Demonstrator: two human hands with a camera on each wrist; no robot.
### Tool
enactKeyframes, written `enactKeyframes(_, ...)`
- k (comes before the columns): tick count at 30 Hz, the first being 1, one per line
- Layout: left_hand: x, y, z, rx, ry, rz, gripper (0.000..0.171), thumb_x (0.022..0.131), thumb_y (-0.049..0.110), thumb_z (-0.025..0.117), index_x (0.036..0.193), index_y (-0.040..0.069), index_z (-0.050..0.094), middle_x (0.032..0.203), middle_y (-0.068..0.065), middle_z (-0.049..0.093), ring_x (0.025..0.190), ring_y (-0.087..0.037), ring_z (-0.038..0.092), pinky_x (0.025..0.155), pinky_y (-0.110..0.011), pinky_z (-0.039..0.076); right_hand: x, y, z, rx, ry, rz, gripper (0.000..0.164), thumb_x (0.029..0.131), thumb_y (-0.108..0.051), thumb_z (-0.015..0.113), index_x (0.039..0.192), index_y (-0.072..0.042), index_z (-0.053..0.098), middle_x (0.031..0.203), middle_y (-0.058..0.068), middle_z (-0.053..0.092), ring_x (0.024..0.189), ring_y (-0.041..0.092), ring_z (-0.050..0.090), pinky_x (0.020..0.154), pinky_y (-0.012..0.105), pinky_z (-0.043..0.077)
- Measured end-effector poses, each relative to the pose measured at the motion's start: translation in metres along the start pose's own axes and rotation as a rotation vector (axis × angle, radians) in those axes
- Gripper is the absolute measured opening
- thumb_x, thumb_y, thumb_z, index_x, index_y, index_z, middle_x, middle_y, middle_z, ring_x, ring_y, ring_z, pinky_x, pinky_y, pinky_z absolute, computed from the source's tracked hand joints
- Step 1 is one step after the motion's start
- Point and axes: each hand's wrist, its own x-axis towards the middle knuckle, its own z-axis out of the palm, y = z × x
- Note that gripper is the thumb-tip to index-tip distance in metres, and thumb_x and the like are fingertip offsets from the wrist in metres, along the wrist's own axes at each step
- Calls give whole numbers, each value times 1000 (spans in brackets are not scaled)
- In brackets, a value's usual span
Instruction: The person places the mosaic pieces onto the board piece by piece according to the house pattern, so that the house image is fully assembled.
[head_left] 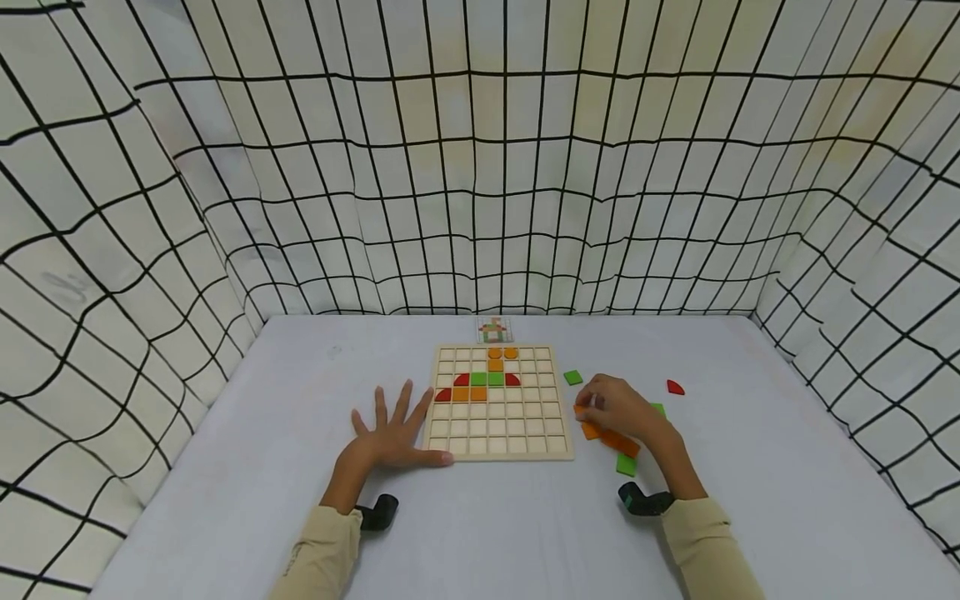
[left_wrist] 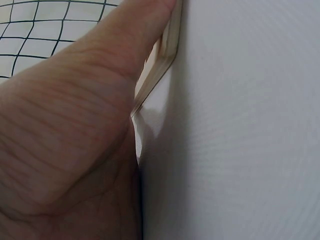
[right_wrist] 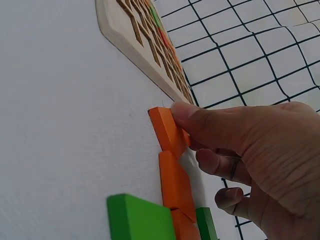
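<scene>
A wooden grid board (head_left: 517,457) lies on the table with red, orange and green tiles in its upper cells. My left hand (head_left: 390,437) is spread at the board's left side, thumb over the lower left corner. In the left wrist view its thumb base (left_wrist: 105,65) lies along the wooden edge. Right of the board, my right hand (head_left: 618,407) pinches an orange square tile (right_wrist: 167,131) between thumb and fingers. More orange tiles (right_wrist: 175,182) lie just behind it, with a green tile (right_wrist: 140,217) beside them.
Beyond the board lies a small picture card (head_left: 494,330). A loose green tile (head_left: 573,377) lies by the board's right edge, a red quarter-round tile (head_left: 676,387) farther right. Black netting (head_left: 502,192) over white walls surrounds the table (head_left: 510,533).
</scene>
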Motion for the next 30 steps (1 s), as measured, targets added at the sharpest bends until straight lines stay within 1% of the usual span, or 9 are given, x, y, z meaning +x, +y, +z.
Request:
enactKeyframes(4, -1, 1, 1, -6, -2, 0, 117, 71, 77, 65, 158, 22, 10, 164, -19, -8, 143, -55, -21, 100, -82, -7, -1, 1, 1, 15, 8, 24, 21, 88, -27, 74, 102, -12, 70, 94, -2, 60, 78, 12, 52, 64, 23, 48)
enactKeyframes(8, -1, 2, 1, -3, -2, -1, 117, 71, 77, 65, 158, 21, 11, 164, -19, -8, 143, -56, -20, 100, -83, -7, -2, 4, 1, 22, 11, 57, 23, 87, -26, 75, 104, -11, 70, 98, 0, 60, 78, 13, 52, 64, 23, 48)
enactKeyframes(14, -2, 3, -1, -6, 3, -5, 117, 70, 77, 66, 158, 21, 12, 164, -19, -7, 143, -56, -19, 100, -82, -7, -3, 8, -1, -5, 11, 32, 18, 89, -19, 72, 104, -9, 70, 102, 3, 61, 81, 12, 53, 67, 23, 48)
enactKeyframes(18, -1, 2, 0, -2, -4, -5, 118, 70, 78, 65, 158, 21, 11, 164, -19, -7, 143, -56, -20, 100, -83, -7, -2, 9, -1, -8, 14, 25, 17, 90, -20, 72, 102, -9, 69, 101, 2, 60, 80, 12, 54, 66, 23, 49)
enactKeyframes(23, 0, 1, 0, -5, -7, -9, 118, 70, 79, 65, 158, 22, 11, 164, -18, -8, 143, -56, -20, 100, -82, -7, -1, 8, 1, -38, 24, 12, 20, 90, -23, 72, 102, -8, 68, 98, 1, 60, 79, 11, 55, 66, 23, 50)
enactKeyframes(25, 0, 2, 0, -8, -8, -8, 118, 70, 78, 65, 158, 22, 11, 164, -18, -8, 143, -56, -20, 100, -82, -7, -1, 8, 1, -26, 24, 33, 21, 90, -24, 72, 104, -8, 66, 95, 0, 60, 78, 11, 55, 66, 23, 50)
enactKeyframes(28, -1, 2, -1, -7, -8, -5, 118, 70, 78, 65, 158, 21, 11, 164, -19, -8, 143, -56, -20, 100, -82, -7, 0, 7, 1, 21, 20, 72, 23, 90, -24, 71, 106, -9, 64, 90, 0, 60, 76, 12, 55, 63, 24, 50)
enactKeyframes(30, -2, 3, -3, -10, -4, -5, 118, 70, 77, 65, 158, 21, 11, 164, -19, -8, 143, -56, -19, 100, -82, -7, 2, 6, 0, 46, 23, 71, 22, 91, -24, 71, 107, -10, 63, 88, 1, 61, 74, 13, 55, 61, 25, 50)
